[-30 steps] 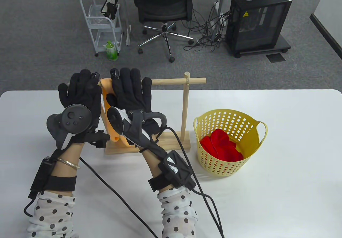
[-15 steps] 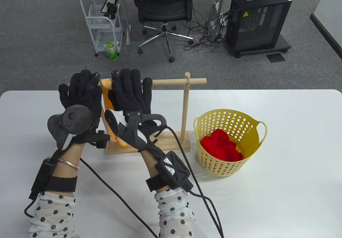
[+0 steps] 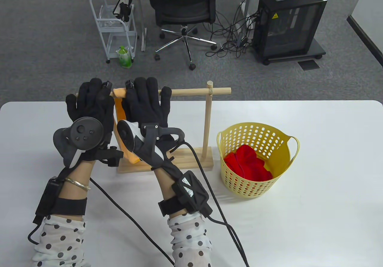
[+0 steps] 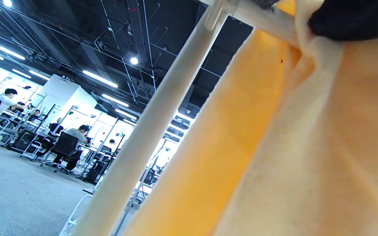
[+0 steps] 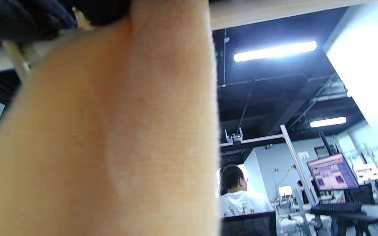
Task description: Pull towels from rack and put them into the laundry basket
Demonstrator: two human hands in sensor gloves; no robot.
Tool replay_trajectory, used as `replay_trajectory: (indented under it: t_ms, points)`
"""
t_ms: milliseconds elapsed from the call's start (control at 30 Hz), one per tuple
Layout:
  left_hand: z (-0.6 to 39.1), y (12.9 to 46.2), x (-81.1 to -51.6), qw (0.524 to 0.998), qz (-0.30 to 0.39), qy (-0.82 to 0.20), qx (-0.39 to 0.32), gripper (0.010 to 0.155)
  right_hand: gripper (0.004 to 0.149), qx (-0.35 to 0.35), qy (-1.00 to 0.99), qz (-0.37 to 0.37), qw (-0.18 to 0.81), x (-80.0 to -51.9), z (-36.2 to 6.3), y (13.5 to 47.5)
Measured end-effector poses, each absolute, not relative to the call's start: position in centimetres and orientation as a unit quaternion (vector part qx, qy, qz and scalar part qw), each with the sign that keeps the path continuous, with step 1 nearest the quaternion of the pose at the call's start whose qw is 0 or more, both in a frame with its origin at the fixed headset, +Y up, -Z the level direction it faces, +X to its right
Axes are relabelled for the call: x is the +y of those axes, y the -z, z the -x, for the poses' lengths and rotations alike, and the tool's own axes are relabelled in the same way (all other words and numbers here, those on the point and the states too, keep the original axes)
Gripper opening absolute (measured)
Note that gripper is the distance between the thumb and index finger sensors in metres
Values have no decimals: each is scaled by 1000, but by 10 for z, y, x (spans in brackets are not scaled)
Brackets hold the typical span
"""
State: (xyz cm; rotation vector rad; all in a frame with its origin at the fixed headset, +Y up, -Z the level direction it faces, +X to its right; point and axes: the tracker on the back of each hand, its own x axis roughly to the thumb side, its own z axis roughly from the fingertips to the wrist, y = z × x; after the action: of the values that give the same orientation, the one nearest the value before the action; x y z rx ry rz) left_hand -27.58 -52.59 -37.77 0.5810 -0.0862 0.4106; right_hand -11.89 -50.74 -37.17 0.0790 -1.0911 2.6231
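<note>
Two gloved hands, wired up and strapped with trackers.

Both the left hand [image 3: 89, 107] and the right hand [image 3: 146, 105] wear black fabric gloves, each with a dark grey, controller-like tracker on its back. Black straps and small boxes circle the wrists, black cables trailing off. A thin gold bangle sits on the left wrist. The sleeves are white with black polka dots.

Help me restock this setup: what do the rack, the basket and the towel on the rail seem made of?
The rack looks like unfinished pale wood: matte, with faint grain on its base. The laundry basket seems moulded yellow plastic, smooth with regular perforations. The orange towel appears to be soft, fuzzy cloth, perhaps microfibre; the weave is too blurred to say for sure.
</note>
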Motion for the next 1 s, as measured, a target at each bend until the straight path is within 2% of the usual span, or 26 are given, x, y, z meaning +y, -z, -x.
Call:
replay_trajectory:
  t_ms: [200, 300, 367, 500, 600, 700, 767, 1000]
  points:
    - [276, 377, -525, 938, -281, -197, -41, 45, 44, -306, -930, -62, 192, -486, 103, 366]
    - [276, 377, -526, 937, -284, -200, -44, 45, 44, -265, -925, -85, 258, -472, 86, 361]
    - [276, 378, -526, 937, -282, -203, -43, 45, 44, -259, -922, -87, 274, -465, 76, 356]
    - [276, 379, -526, 936, -283, -205, -43, 45, 44, -293, -919, -88, 250, -455, 62, 346]
    - [276, 379, -526, 936, -282, -205, -43, 45, 45, -255, -906, -115, 318, -453, 54, 348]
    - [276, 379, -526, 936, -283, -204, -43, 45, 44, -183, -870, -165, 426, -455, 49, 354]
    - [276, 379, -526, 937, -283, -203, -43, 45, 43, -160, -843, -169, 485, -458, 46, 357]
    - [276, 379, -526, 936, -283, -205, -44, 45, 42, -224, -839, -155, 471, -455, 37, 352]
